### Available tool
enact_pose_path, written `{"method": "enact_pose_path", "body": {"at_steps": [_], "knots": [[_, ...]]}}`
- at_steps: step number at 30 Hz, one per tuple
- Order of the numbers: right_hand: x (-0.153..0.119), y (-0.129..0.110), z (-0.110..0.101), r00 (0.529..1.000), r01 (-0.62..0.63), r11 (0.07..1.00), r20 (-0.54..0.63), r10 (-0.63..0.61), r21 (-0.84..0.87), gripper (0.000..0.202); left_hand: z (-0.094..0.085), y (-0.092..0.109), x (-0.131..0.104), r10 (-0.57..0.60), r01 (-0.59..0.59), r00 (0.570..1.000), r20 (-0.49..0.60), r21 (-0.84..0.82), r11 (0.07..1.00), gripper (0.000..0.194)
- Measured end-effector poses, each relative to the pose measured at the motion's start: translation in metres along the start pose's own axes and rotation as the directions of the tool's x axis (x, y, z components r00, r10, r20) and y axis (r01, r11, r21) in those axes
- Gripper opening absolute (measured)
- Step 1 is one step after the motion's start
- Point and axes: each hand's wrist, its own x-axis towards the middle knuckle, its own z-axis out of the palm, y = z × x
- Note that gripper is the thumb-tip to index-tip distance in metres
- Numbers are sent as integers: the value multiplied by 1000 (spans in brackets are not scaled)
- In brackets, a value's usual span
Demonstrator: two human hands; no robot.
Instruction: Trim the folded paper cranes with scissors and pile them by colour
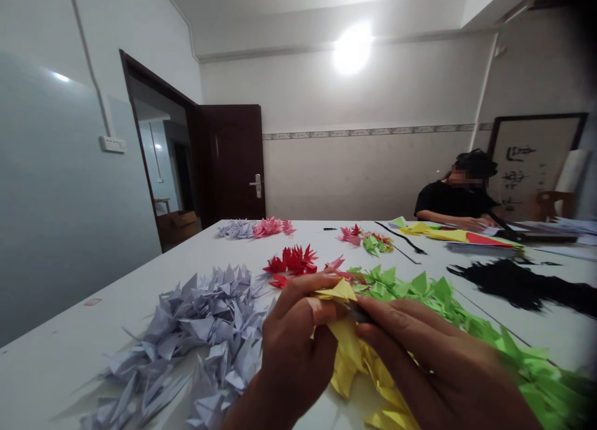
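Note:
My left hand (298,337) is closed round a yellow folded paper piece (344,291), its pointed end standing up from the fingers. Pressed against that paper from the other side, my right hand (429,343) pinches a dark slim tool (360,313); its kind is mostly hidden by the fingers. Below both hands lie more yellow paper pieces (347,371), partly covered by them. A large heap of pale lilac folded paper pieces (209,324) spreads beside my left hand. Light green paper pieces (438,296) run in a band behind and beyond my right hand.
Red paper pieces (293,259) lie past my hands on the white table (51,330). Farther back are pink ones (273,227). Black stringy material (508,281) and coloured paper sheets (448,234) lie to the right. Another person (452,197) sits at the far right side.

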Motion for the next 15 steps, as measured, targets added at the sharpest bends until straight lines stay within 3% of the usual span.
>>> {"method": "enact_pose_path", "body": {"at_steps": [9,15], "knots": [[0,1,-1,999,41,999,-1,-41,-19,22,3,6,0,-33,37,998,62,-58,998,27],[-9,8,-1,999,2,994,-46,-7,-106,27,-9,-2,4,-139,130,986,92,101,986,18]]}}
